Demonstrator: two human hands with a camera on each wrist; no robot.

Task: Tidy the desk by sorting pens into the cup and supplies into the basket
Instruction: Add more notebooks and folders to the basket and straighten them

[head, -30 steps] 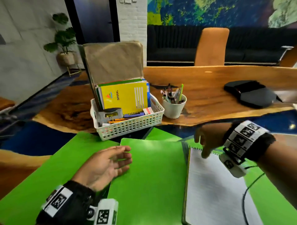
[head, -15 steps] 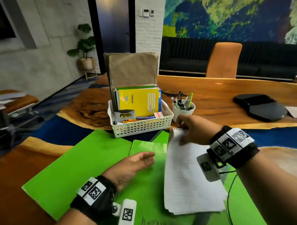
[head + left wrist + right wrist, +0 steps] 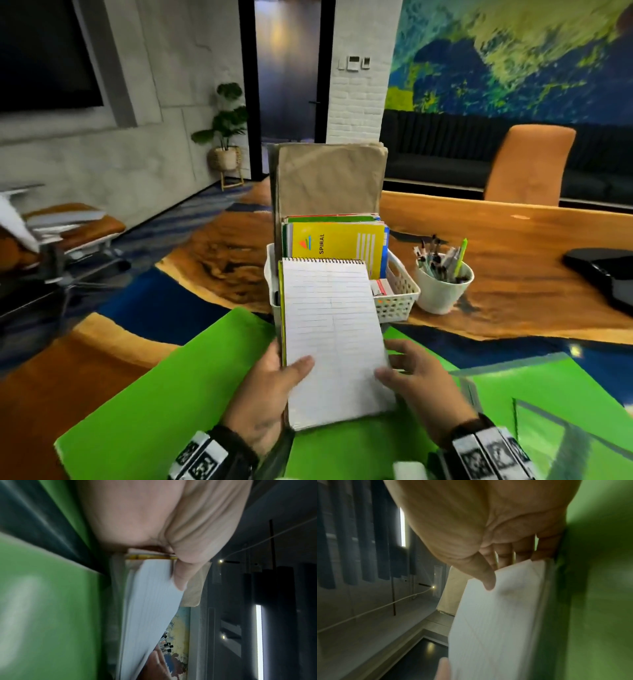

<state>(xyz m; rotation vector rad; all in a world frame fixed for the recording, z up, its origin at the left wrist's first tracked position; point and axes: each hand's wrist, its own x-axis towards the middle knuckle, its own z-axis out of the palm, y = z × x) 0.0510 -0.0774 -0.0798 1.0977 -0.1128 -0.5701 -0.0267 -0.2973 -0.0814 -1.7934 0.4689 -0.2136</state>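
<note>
From the head view I see my left hand [image 3: 270, 394] and right hand [image 3: 416, 383] gripping the white lined spiral notepad [image 3: 334, 335] low in the centre, thumbs on its page. Its top edge stands in front of the white perforated plastic basket [image 3: 397, 298], which sits on the wood-and-blue surface [image 3: 513, 260]. The white cup of pens [image 3: 443, 287] is right of it.

Left wrist view: my thumb [image 3: 181, 577] presses the page's upper edge.

Right wrist view: thumb [image 3: 486, 577] on top, fingers [image 3: 523, 550] behind the pad.
</note>
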